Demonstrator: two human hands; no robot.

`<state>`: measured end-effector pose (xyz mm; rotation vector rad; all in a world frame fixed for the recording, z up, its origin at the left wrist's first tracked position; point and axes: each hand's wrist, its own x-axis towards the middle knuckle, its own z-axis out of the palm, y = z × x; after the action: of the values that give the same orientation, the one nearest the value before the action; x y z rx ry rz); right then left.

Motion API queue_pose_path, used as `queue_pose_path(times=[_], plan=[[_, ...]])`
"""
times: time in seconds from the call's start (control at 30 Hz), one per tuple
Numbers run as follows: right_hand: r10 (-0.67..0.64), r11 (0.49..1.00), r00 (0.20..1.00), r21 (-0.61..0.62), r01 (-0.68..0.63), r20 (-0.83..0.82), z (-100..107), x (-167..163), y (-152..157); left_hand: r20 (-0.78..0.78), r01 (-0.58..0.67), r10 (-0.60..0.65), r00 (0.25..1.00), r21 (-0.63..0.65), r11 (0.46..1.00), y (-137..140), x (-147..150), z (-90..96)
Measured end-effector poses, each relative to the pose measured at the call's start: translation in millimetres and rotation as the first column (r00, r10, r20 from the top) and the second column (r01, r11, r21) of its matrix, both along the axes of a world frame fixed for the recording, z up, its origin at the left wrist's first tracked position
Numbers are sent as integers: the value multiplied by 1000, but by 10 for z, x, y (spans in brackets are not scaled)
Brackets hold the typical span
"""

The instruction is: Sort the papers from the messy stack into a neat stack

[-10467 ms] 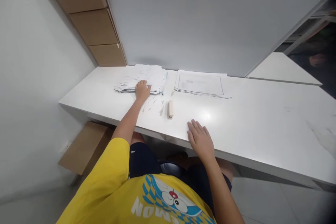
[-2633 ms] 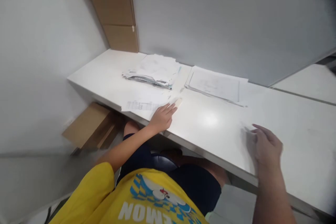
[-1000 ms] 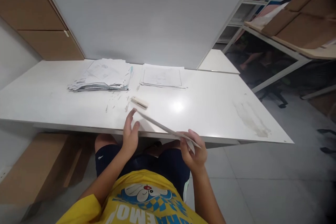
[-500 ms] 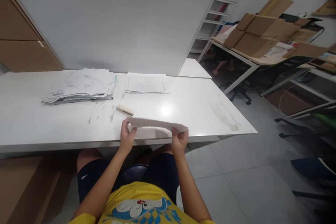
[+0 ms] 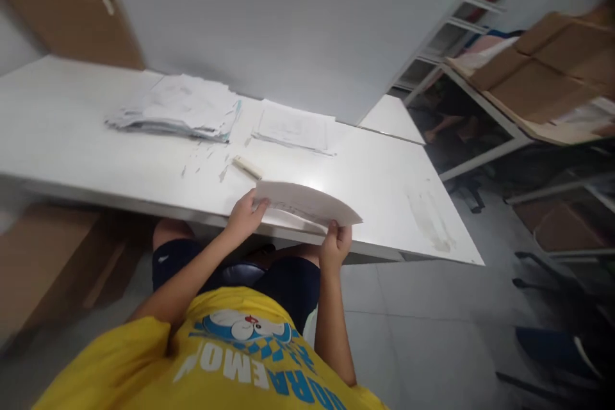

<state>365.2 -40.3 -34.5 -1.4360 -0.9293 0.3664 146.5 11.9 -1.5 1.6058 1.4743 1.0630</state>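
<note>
Both hands grip a small stack of white paper sheets (image 5: 307,198) at the table's front edge. My left hand (image 5: 247,214) pinches its left end, thumb in front. My right hand (image 5: 335,245) has the lower right end between thumb and fingers. The sheets bow upward and tilt down to the right; how many there are I cannot tell. Just beyond my left hand lies a cream stapler-like bar (image 5: 246,167). Farther back are a thick, uneven pile of papers (image 5: 185,106) and a thinner, neater pile of printed sheets (image 5: 293,128).
A large whiteboard (image 5: 288,25) stands along the back of the white table (image 5: 384,186). Brown cardboard (image 5: 62,19) leans at the far left. Boxes (image 5: 538,70) sit on another table at right, with a person's leg (image 5: 444,125) beneath it. Chairs stand on the tiled floor.
My view has tilted and shifted, so the table slants down to the right. The held sheets have gone from nearly level to tilted and bowed upward. Both hands keep their grip.
</note>
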Motion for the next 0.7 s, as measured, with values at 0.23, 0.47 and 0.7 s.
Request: queue_pose_path(times=[0.23,0.47,0.7], plan=[[278,929,932,-311,-200,232,287,466,218,-13,-85,86,996,45,995,14,-327,-18],[444,809,862,-522,-269,244,296,419,994,-472,-87,151,868,156,984,668,-411,-42],[363,879,895,-414,-237,259,182,244,1163,-556,83,15,831,150,985,667,-357,-107]])
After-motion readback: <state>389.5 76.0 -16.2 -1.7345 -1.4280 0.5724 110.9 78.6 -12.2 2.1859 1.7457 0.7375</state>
